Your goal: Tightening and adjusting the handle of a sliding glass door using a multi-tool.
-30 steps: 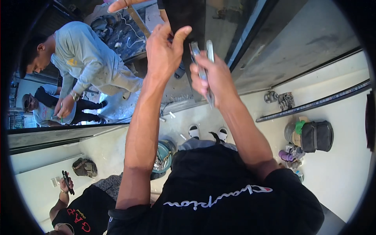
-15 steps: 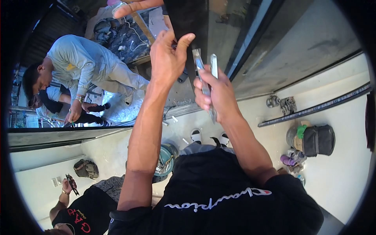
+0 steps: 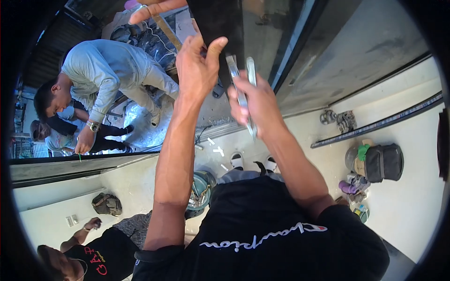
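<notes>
My left hand [image 3: 197,72] is raised at the edge of an upright dark frame [image 3: 214,23]. Its fingers curl round the frame's edge, with the tips out of sight, and the thumb sticks out over the dark face. Just to the right, my right hand [image 3: 260,100] is closed round a silver metal tool [image 3: 251,70]. Two long, narrow arms of the tool stick up past my fingers, and a pointed end shows below the fist. Blur hides whether it is one tool or two. Another person's hand [image 3: 157,9] reaches in at the top.
Beyond the opening, a person in a grey shirt [image 3: 96,70] bends forward, with someone behind. A person in black [image 3: 110,250] is at lower left. A teal bucket [image 3: 206,199] with tools stands by my feet. Dark bag [image 3: 384,163] and long black strip [image 3: 375,124] lie right.
My right hand and the silver tool have shifted slightly left and up. The grey-shirted person's arm has moved left and down. The person at lower left has moved their raised hand.
</notes>
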The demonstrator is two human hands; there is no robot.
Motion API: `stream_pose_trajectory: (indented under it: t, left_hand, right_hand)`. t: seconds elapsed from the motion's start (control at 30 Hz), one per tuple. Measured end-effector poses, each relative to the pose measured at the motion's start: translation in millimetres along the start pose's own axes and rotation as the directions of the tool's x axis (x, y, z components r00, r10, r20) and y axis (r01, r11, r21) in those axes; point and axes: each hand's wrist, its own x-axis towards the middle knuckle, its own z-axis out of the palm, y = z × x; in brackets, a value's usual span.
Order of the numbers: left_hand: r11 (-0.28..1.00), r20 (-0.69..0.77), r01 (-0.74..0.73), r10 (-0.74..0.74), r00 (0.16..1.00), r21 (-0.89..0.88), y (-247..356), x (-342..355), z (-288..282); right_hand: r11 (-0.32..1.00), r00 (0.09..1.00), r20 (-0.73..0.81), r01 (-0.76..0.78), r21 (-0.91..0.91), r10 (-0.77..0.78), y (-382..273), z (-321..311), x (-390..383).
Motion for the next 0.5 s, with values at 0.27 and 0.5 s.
stream_pose_trajectory:
  t: [0.27,0.5]
  left_hand:
    - [0.999,0.017,0.049,-0.049,0.999,0.001,6.0,-2.1,2.5]
    - [0.999,0.026,0.034,-0.034,0.999,0.005,8.5,-2.9,6.0]
  right_hand:
    - [0.999,0.999,-0.011,-0.033,0.013,0.033,-0.2,-5.6,-5.4]
    - [0.999,0.999,0.04,-0.003,0.047,0.001,-13.5,-16.2,16.4]
